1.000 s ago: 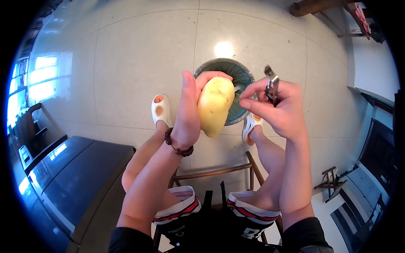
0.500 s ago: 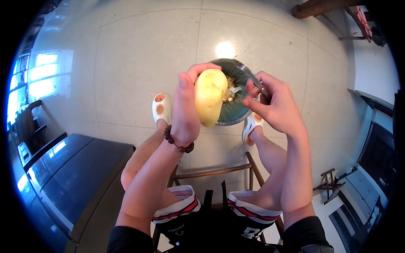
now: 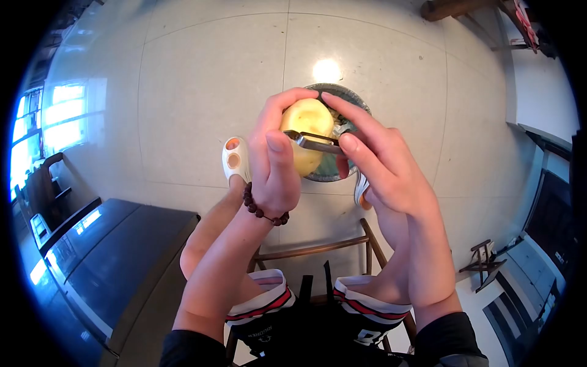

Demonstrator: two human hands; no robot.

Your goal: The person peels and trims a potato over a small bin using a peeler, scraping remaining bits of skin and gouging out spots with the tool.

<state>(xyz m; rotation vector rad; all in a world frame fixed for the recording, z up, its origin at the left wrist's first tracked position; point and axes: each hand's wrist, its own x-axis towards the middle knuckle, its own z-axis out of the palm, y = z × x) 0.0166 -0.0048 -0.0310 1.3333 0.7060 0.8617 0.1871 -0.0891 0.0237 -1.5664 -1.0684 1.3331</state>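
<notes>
A peeled, pale yellow potato (image 3: 307, 116) rests in my left hand (image 3: 276, 153), whose fingers curl round its far side with the thumb along the near left. My right hand (image 3: 391, 162) grips a metal peeler (image 3: 318, 144) between thumb and fingers. The peeler's head lies across the front of the potato, and my right fingertips reach its upper right side. Below both hands stands a round bin (image 3: 361, 101) with a green liner; scraps show inside it, partly hidden by the potato and my right hand.
My feet in white clogs (image 3: 233, 153) flank the bin on the tiled floor (image 3: 214, 79). A wooden stool bar (image 3: 312, 249) crosses between my legs. To the left is a dark glossy table (image 3: 122, 257); wooden furniture legs (image 3: 455, 8) stand at the upper right.
My right hand has moved left with the peeler, from beside the bin onto the potato. The potato has turned in my left hand, so its end faces more upward.
</notes>
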